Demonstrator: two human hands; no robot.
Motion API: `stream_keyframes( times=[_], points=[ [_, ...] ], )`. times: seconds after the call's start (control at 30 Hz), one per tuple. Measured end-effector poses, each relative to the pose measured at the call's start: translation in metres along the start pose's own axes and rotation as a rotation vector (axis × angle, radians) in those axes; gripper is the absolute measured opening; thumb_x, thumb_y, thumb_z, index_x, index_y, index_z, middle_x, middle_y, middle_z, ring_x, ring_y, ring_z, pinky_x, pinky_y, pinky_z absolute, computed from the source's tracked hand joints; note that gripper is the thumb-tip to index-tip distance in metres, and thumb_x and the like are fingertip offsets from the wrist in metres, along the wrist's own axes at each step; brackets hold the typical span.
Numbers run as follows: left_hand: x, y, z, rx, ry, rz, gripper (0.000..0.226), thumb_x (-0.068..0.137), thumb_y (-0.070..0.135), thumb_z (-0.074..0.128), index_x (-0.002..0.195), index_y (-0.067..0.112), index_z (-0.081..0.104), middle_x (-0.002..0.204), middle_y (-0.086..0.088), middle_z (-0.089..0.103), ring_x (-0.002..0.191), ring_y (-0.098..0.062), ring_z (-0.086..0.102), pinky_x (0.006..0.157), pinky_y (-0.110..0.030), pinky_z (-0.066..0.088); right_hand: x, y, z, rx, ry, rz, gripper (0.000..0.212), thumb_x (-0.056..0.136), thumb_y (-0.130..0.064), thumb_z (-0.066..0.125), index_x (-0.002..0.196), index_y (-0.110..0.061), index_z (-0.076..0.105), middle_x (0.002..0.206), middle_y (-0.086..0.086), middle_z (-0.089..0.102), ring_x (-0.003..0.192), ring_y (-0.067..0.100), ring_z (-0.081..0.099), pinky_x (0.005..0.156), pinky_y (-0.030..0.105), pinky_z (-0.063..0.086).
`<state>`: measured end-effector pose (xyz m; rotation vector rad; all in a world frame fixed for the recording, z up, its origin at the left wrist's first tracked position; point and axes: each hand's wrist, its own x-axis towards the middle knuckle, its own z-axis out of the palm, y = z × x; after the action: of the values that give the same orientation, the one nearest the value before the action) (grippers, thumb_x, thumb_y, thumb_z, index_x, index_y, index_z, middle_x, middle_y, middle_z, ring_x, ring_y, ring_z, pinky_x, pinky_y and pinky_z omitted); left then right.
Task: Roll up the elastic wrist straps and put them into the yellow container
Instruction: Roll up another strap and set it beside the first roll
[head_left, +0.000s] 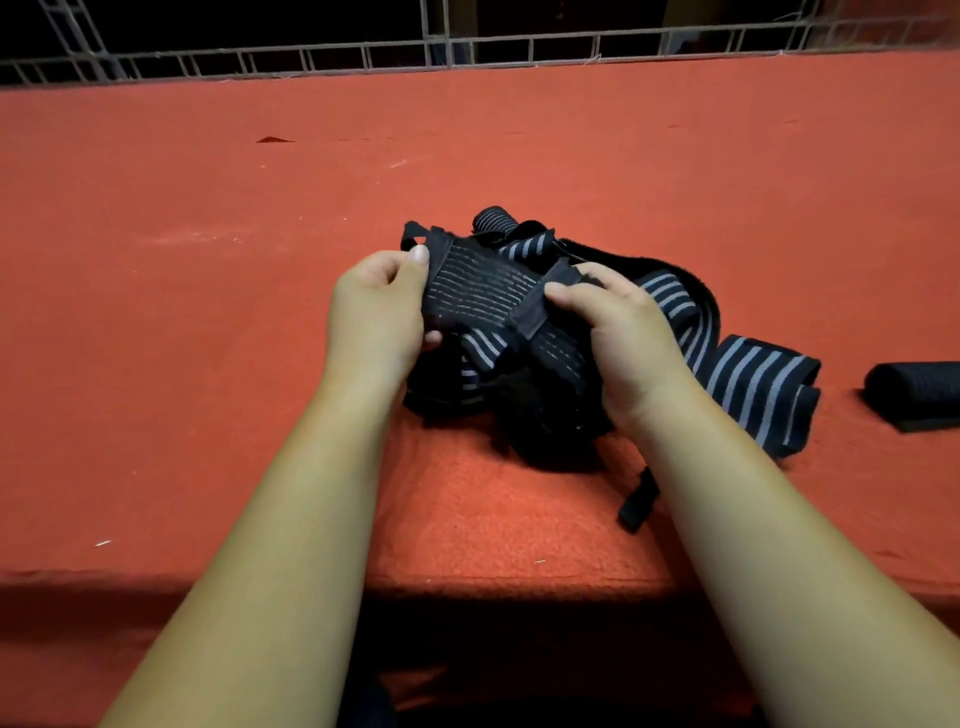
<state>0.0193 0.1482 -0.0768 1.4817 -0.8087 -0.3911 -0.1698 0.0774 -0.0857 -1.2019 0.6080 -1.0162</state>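
Observation:
A black elastic wrist strap (480, 283) with thin pale lines is stretched between both hands above a tangled pile. My left hand (376, 312) pinches its left end with the thumb on top. My right hand (618, 332) grips its right part, thumb pressed on a black band that crosses it. Below and to the right lie loose navy straps with grey stripes (753, 384). A small rolled striped strap (493, 219) sits behind the pile. A rolled black strap (917, 392) lies at the right edge. No yellow container is in view.
Everything lies on a table under an orange-red cloth (208, 312). Its front edge runs near the bottom of the view. A white metal grille (467, 49) lines the far edge, with darkness behind it. A black strap end (639, 501) trails toward the front edge.

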Motion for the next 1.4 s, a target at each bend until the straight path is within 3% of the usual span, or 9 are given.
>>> stream_keyframes(
  times=[0.07,0.2,0.4,0.57,0.8,1.03,1.17,1.33,1.4],
  points=[
    [-0.001,0.002,0.001,-0.018,0.024,0.009,0.025,0.108,0.034,0.065,0.089,0.023,0.077,0.074,0.004,0.072,0.059,-0.008,0.061,0.048,-0.022,0.049,-0.002,0.000,-0.001,-0.030,0.051,-0.014,0.010,0.095,-0.013,0.075,0.104,-0.013,0.081,0.112,0.021,0.080,0.102,0.037,0.078,0.100,0.056,0.060],
    [-0.002,0.008,0.004,-0.039,0.009,0.041,0.015,0.103,0.035,0.073,0.094,0.026,0.082,0.081,0.008,0.078,0.062,-0.005,0.064,0.048,-0.023,0.048,-0.007,-0.009,-0.002,-0.034,0.025,-0.029,0.019,0.097,-0.017,0.079,0.114,-0.007,0.080,0.108,0.019,0.082,0.094,0.031,0.079,0.088,0.045,0.065],
    [-0.015,0.024,0.013,-0.097,-0.148,0.057,0.011,0.100,0.029,0.079,0.096,0.021,0.085,0.087,0.001,0.082,0.072,-0.011,0.073,0.061,-0.028,0.056,-0.009,-0.009,-0.001,-0.147,-0.070,-0.043,0.029,0.098,-0.031,0.080,0.115,-0.008,0.081,0.111,0.020,0.081,0.112,0.048,0.074,0.105,0.064,0.057],
    [-0.022,0.031,0.015,-0.118,-0.227,0.033,0.016,0.099,0.034,0.080,0.101,0.020,0.087,0.095,-0.007,0.083,0.079,-0.019,0.078,0.069,-0.034,0.060,-0.011,-0.012,0.000,-0.222,-0.050,-0.067,0.025,0.100,-0.035,0.078,0.110,-0.012,0.082,0.104,0.013,0.083,0.096,0.031,0.079,0.094,0.051,0.061],
    [-0.028,0.036,0.015,-0.135,-0.293,0.008,0.017,0.100,0.033,0.079,0.103,0.018,0.086,0.090,-0.008,0.084,0.078,-0.020,0.079,0.072,-0.038,0.066,-0.008,-0.008,0.000,-0.222,-0.008,-0.065,0.026,0.100,-0.035,0.078,0.105,-0.010,0.082,0.101,0.018,0.082,0.086,0.025,0.075,0.083,0.045,0.059],
    [-0.032,0.037,0.018,-0.129,-0.321,0.005,0.019,0.102,0.035,0.075,0.107,0.020,0.085,0.094,-0.007,0.084,0.080,-0.016,0.078,0.066,-0.033,0.065,-0.006,-0.006,-0.002,-0.233,0.004,-0.062,0.027,0.100,-0.040,0.077,0.108,-0.015,0.082,0.102,0.015,0.083,0.103,0.044,0.078,0.098,0.068,0.058],
    [-0.032,0.037,0.018,-0.086,-0.337,0.018,0.018,0.103,0.037,0.074,0.107,0.025,0.086,0.092,-0.002,0.084,0.078,-0.012,0.076,0.062,-0.028,0.061,-0.007,-0.008,-0.001,-0.225,0.030,-0.069,0.025,0.101,-0.039,0.077,0.108,-0.015,0.082,0.103,0.015,0.083,0.105,0.045,0.077,0.098,0.068,0.058],
    [-0.031,0.035,0.016,-0.052,-0.398,0.062,0.020,0.106,0.039,0.069,0.113,0.030,0.085,0.103,0.002,0.084,0.097,-0.016,0.080,0.090,-0.044,0.064,-0.009,-0.010,0.000,-0.211,0.061,-0.063,0.021,0.102,-0.035,0.076,0.110,-0.016,0.083,0.103,0.009,0.084,0.103,0.034,0.080,0.100,0.057,0.061],
    [-0.031,0.037,0.014,-0.061,-0.439,0.079,0.020,0.105,0.037,0.072,0.119,0.030,0.083,0.111,0.004,0.083,0.108,-0.017,0.079,0.099,-0.043,0.062,-0.010,-0.010,0.001,-0.201,0.069,-0.056,0.021,0.103,-0.035,0.075,0.109,-0.016,0.082,0.102,0.007,0.084,0.099,0.028,0.081,0.094,0.049,0.064]
  ],
)
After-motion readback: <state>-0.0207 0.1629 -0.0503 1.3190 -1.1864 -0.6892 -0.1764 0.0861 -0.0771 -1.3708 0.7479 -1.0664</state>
